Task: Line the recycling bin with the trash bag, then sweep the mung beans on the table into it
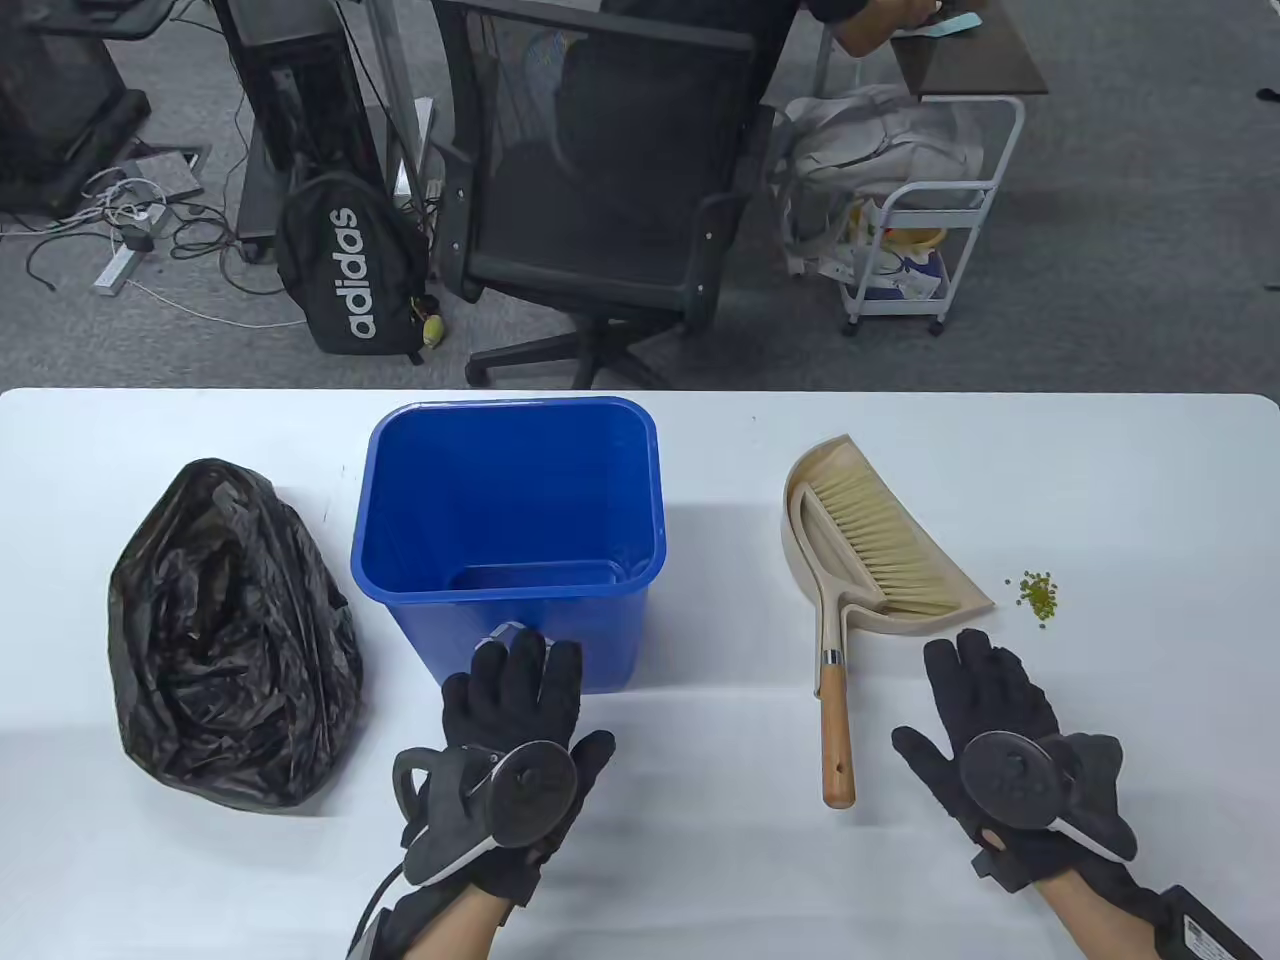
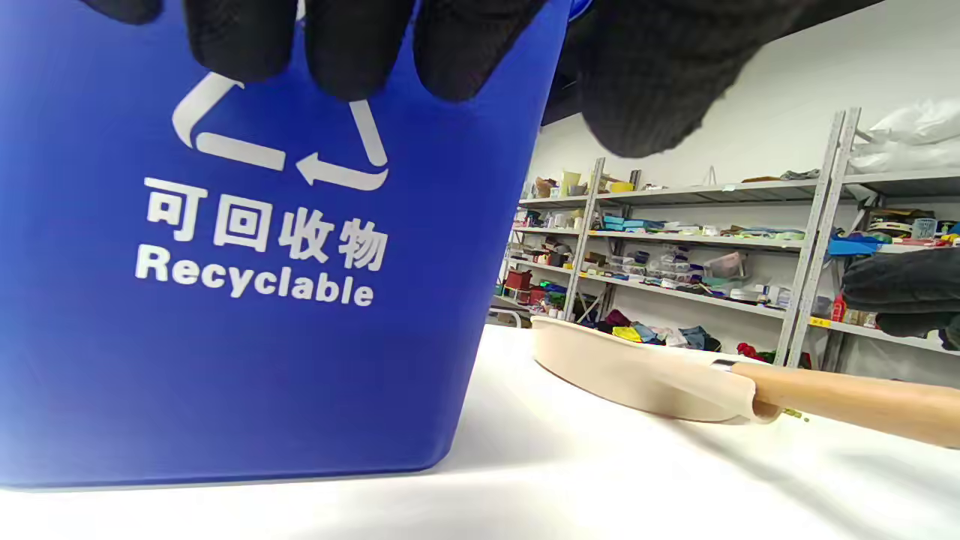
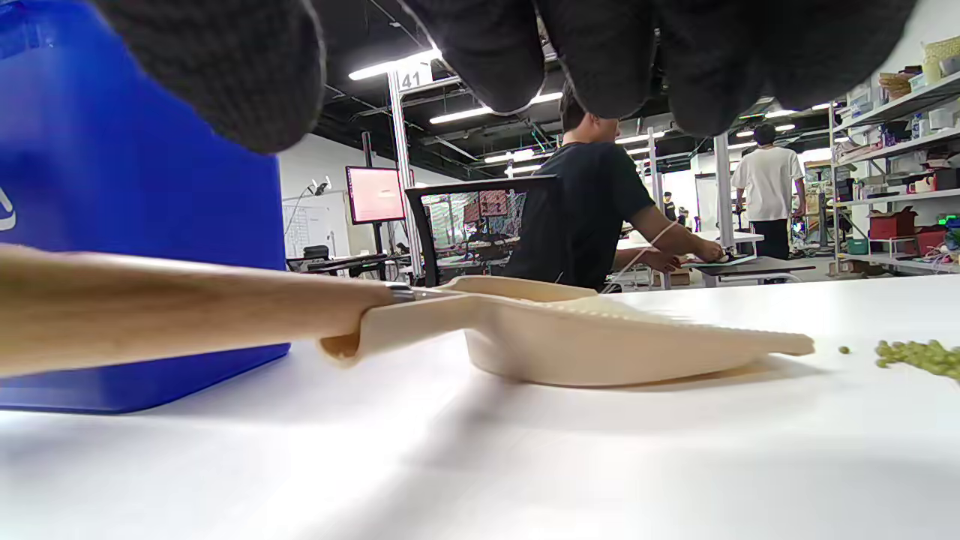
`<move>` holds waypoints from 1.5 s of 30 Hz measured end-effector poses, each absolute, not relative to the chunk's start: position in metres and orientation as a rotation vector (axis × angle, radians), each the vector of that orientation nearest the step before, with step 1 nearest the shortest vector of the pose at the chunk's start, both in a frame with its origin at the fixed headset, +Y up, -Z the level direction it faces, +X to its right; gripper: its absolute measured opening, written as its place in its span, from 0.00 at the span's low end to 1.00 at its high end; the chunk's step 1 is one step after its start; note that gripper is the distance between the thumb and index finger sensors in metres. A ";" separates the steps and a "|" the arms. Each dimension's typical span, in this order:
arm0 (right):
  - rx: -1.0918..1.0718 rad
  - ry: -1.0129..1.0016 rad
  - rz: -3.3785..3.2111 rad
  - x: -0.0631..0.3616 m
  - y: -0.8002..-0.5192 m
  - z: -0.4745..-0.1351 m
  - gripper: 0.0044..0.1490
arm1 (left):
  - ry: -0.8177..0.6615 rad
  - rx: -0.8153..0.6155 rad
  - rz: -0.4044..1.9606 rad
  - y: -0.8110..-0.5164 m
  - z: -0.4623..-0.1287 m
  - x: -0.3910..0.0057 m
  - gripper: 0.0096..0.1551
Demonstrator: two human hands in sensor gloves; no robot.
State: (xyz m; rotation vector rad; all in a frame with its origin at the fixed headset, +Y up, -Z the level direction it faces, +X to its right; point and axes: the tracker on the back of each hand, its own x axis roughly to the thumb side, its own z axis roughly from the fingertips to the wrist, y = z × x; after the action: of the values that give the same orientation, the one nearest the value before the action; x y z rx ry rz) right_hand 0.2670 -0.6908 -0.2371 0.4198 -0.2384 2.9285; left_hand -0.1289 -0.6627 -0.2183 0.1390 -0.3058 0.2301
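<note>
With both the left hand (image 1: 515,745) and right hand (image 1: 1000,735) open and empty, the unlined blue plastic recycling bin (image 1: 510,530) risks receiving the green mung beans (image 1: 1040,593) before the crumpled black trash bag (image 1: 230,635).

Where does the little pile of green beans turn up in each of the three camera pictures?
Table view: mung beans right of the dustpan.
Left wrist view: a few beans under the wooden handle.
Right wrist view: far right.
Shared landmark: the dustpan.
</note>
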 end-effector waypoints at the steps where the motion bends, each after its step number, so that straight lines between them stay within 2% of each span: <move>1: 0.421 -0.236 2.929 0.267 -0.691 -0.237 0.57 | -0.307 0.138 0.229 -0.663 -0.218 -0.129 0.50; 7: 0.415 -0.232 2.931 0.267 -0.690 -0.237 0.56 | -0.310 0.144 0.239 -0.659 -0.215 -0.127 0.49; 15: 0.410 -0.248 2.930 0.271 -0.690 -0.237 0.56 | -0.331 0.173 0.211 -0.638 -0.200 -0.136 0.46; 21: 0.408 -0.246 2.935 0.271 -0.690 -0.237 0.56 | -0.287 0.207 0.125 -0.623 -0.188 -0.180 0.45; 27: 0.401 -0.254 2.938 0.271 -0.690 -0.237 0.56 | -0.222 0.186 0.109 -0.616 -0.184 -0.247 0.45; 31: 0.400 -0.238 2.939 0.271 -0.691 -0.239 0.55 | -0.173 0.091 0.022 -0.629 -0.190 -0.288 0.49; 36: 0.406 -0.227 2.938 0.270 -0.692 -0.239 0.55 | -0.081 -0.128 -0.078 -0.664 -0.211 -0.332 0.57; 40: 0.409 -0.224 2.941 0.269 -0.692 -0.239 0.55 | -0.005 -0.272 -0.207 -0.689 -0.228 -0.345 0.66; 45: 0.407 -0.235 2.947 0.269 -0.692 -0.238 0.54 | 0.087 -0.374 -0.360 -0.714 -0.248 -0.358 0.68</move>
State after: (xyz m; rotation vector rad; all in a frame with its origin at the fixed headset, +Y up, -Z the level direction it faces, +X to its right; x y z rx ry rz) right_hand 0.2687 -0.6921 -0.2384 0.4072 -0.2353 2.9466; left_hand -0.3577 -0.7142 -0.2477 -0.3741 0.0872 -0.3602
